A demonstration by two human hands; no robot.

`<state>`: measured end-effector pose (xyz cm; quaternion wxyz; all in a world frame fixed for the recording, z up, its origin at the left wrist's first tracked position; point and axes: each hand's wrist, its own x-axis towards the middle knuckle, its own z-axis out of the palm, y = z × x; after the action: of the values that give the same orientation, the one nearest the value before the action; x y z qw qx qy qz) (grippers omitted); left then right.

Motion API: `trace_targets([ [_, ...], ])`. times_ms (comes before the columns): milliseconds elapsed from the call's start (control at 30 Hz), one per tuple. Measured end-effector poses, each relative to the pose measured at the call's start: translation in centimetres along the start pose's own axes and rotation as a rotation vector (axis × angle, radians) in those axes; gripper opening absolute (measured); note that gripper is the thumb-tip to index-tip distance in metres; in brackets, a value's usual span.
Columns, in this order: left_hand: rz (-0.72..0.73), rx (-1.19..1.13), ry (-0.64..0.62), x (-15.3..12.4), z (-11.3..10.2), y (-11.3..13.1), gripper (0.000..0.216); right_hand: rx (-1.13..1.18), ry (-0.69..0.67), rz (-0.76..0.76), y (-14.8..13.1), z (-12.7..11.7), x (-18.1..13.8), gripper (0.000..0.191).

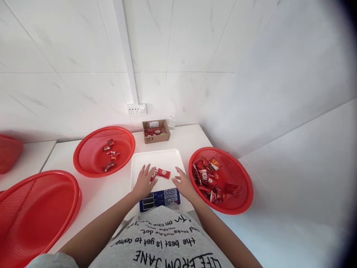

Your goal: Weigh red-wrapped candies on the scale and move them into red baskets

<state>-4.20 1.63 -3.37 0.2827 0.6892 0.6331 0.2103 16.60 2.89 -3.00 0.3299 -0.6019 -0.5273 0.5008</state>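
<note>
A white scale tray sits in front of me over a blue keypad panel. Two red snack packets lie on the tray. My left hand rests flat on the tray with fingers spread, its fingertips touching the left packet. My right hand lies on the tray's right side, fingers stretched out and holding nothing, a little apart from the packets.
A red mesh basket at the right holds several red packets. Another red basket at the left back holds a few packets. A large red basket stands near left. A cardboard box of packets and a clear bottle stand by the wall.
</note>
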Motion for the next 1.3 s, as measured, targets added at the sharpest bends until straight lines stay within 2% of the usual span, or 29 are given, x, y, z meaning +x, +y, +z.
trace_targets([
  [67,0.155,0.162,-0.119,-0.4,1.0,0.2,0.055,0.002,0.054,-0.023,0.8,-1.1,-0.3,0.052],
  [133,0.246,0.248,-0.196,-0.5,1.9,0.5,0.055,0.01,0.135,-0.056,1.6,-2.4,-0.8,0.045],
  [233,0.276,0.304,-0.231,0.2,2.8,0.5,0.05,-0.017,0.274,-0.077,3.0,-4.8,-1.4,0.04],
  [333,0.261,0.33,-0.197,1.5,2.9,-0.1,0.045,-0.083,0.361,-0.021,4.9,-7.8,-1.6,0.039],
  [400,0.217,0.34,-0.161,2.3,2.6,-0.4,0.042,-0.117,0.31,0.066,6.1,-9.7,-1.7,0.036],
  [467,0.165,0.334,-0.113,2.8,2.2,-0.4,0.04,-0.131,0.198,0.152,7.0,-11.1,-1.6,0.031],
  [600,0.139,0.276,-0.013,2.3,1.8,-0.3,0.042,-0.159,0.03,0.225,7.9,-12.1,-0.7,0.029],
  [700,0.144,0.248,0.01,0.9,1.9,-0.3,0.044,-0.206,-0.02,0.226,8.4,-12.0,0.5,0.038],
  [800,0.136,0.243,0.018,-0.8,2.1,-0.7,0.046,-0.283,-0.007,0.205,9.0,-12.1,1.8,0.059],
  [867,0.132,0.241,0.036,-1.7,2.2,-1.2,0.046,-0.394,0.04,0.198,9.5,-12.6,2.6,0.072],
  [933,0.123,0.234,0.067,-2.4,2.2,-1.6,0.046,-0.508,0.145,0.204,9.9,-13.7,3.1,0.076],
  [1033,0.104,0.214,0.108,-2.9,2.1,-2.0,0.048,-0.586,0.369,0.234,10.1,-15.6,3.3,0.07],
  [1100,0.097,0.195,0.122,-3.0,2.1,-2.0,0.048,-0.631,0.445,0.198,10.1,-16.4,3.3,0.062],
  [1167,0.1,0.181,0.124,-3.0,2.2,-1.6,0.049,-0.684,0.391,0.102,10.0,-16.3,3.3,0.052],
  [1300,0.123,0.174,0.114,-2.7,2.4,-0.1,0.047,-0.702,0.113,-0.047,9.9,-14.0,3.7,0.042],
])
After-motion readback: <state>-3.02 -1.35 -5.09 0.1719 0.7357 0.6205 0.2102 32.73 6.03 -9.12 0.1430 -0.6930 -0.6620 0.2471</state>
